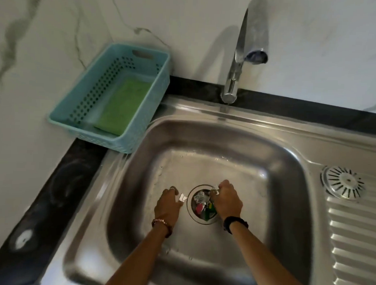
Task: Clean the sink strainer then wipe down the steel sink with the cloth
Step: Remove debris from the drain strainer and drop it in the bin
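Reaching down into the square stainless steel sink basin, both hands are at the round drain opening in the lower centre of the frame. The left hand lies on the basin floor just left of the drain ring, and its fingers are bent toward a small crumpled piece of silvery foil. The fingertips seem to touch this piece, but I cannot tell if they really pinch it. A beaded bracelet is on the left wrist.

The right hand is over the right edge of the drain, with the fingers curled tight into a fist shape around a small shiny scrap near the knuckles. A black wristband is on the right wrist. Inside the drain there is a heap of small waste: silver foil, something pink, and green and yellow bits.

The round perforated metal strainer cover lies outside the basin, at the right of the frame, at the top of the ribbed steel draining board. In the upper left, a light blue plastic basket with small holes stands on the black counter edge and holds a green rectangular cloth. The chrome tap stands at the upper centre, before the white marble wall. Water drops are on the basin floor.
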